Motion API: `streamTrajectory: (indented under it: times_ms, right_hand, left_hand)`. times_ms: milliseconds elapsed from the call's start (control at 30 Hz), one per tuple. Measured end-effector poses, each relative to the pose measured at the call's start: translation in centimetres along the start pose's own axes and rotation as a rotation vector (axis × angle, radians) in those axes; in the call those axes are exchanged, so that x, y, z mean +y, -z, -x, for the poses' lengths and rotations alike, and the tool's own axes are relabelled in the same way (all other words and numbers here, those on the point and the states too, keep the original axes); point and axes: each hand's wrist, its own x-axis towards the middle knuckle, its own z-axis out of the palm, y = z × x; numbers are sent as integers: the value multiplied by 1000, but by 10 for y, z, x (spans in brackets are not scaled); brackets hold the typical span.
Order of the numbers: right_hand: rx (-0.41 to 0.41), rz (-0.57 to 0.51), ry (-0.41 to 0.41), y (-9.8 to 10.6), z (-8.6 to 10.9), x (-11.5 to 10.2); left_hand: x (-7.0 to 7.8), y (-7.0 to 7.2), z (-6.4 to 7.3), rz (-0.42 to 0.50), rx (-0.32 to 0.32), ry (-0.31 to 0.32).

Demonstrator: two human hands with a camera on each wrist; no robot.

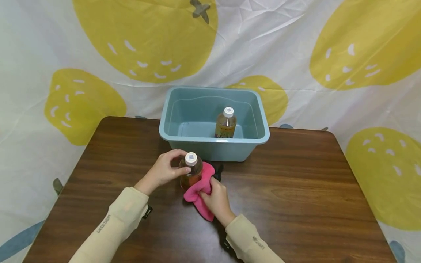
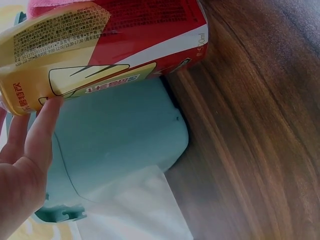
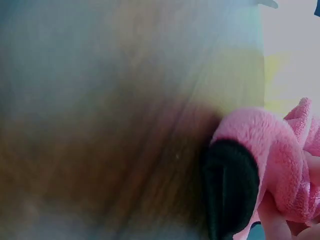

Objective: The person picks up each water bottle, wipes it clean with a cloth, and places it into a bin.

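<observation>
My left hand [image 1: 164,170] grips a drink bottle [image 1: 191,178] near its shoulder, thumb in front and fingers behind. The bottle stands upright on the table, white cap on top. In the left wrist view its red and yellow label [image 2: 150,30] faces the camera, with fingertips touching the lower yellow part. My right hand [image 1: 217,199] holds a bunched pink cloth [image 1: 207,171] against the bottle's right side. A black piece [image 3: 232,185] shows at the cloth's edge in the right wrist view. The bottle's far side is hidden.
Just behind my hands stands a light blue plastic bin [image 1: 213,150] on the dark wooden table [image 1: 296,182]. Inside it is another capped bottle [image 1: 225,126], upright, its base hidden by the front wall. A white curtain with yellow fruit prints [image 1: 148,36] hangs behind the table.
</observation>
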Motion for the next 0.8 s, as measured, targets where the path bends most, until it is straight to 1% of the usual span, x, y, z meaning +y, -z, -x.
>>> streamTrajectory:
  times_ms: [67, 167, 300, 433, 567, 667, 800]
  right_hand:
    - [30, -30, 18, 2, 2, -2]
    - [93, -73, 67, 7, 0, -7]
    - [142, -112, 132, 19, -11, -21]
    - [135, -115, 170, 33, -26, -35]
    - [104, -86, 180, 42, -38, -45]
    - [92, -67, 174, 44, -41, -49]
    - [116, -67, 186, 43, -40, -49]
  left_hand:
    - [-1, -1, 1, 0, -2, 0]
    - [-2, -2, 1, 3, -7, 0]
    - [-1, -2, 2, 17, -4, 5]
    - [0, -1, 1, 12, 1, -9]
    - [0, 0, 0, -18, 0, -30]
    - [0, 0, 0, -20, -5, -26]
    - [0, 1, 0, -19, 0, -30]
